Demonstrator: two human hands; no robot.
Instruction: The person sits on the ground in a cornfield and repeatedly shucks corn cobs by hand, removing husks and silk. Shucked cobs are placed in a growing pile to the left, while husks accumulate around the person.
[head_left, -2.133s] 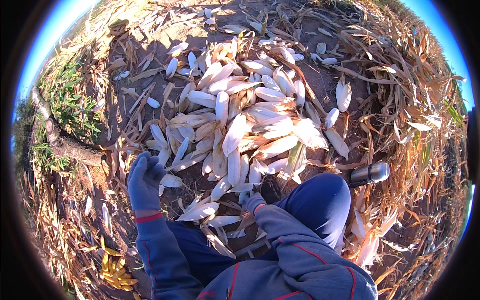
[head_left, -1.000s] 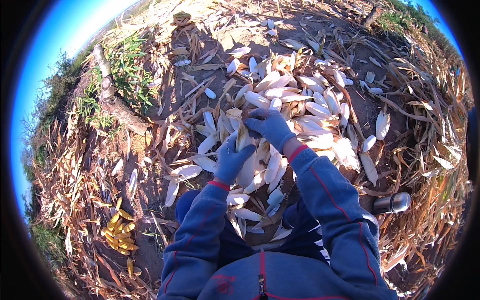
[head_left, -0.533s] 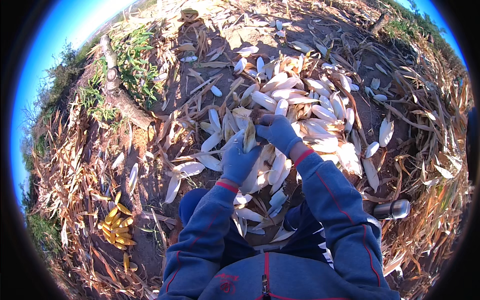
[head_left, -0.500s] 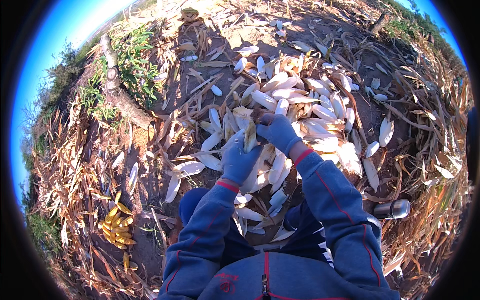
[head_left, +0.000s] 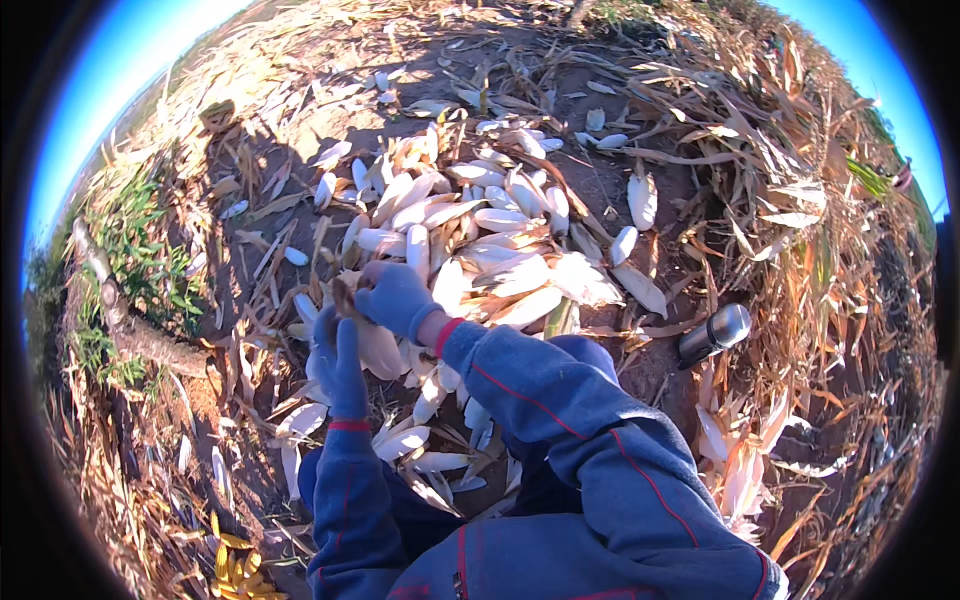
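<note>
In pale blue gloves, both my hands meet left of centre, over the near left side of a heap of husked-over corn ears (head_left: 500, 220). My right hand (head_left: 397, 302) is closed, its fingers pinching the brown, dry end of an ear of corn in its husk (head_left: 380, 350). Against that end, my left hand (head_left: 340, 365) points upward with fingers stretched and thumb apart. Part of the ear is hidden behind the hands.
Bare yellow cobs (head_left: 238, 575) lie in a small pile at lower left. A metal flask (head_left: 715, 333) rests on its side to the right. A cut stump branch (head_left: 120, 310) rises at left. Dry stalks (head_left: 800, 300) cover the right side.
The view has swung to the right, so the heap and my hands sit further left. My left hand, earlier wrapped round a husk, now has its fingers stretched upward.
</note>
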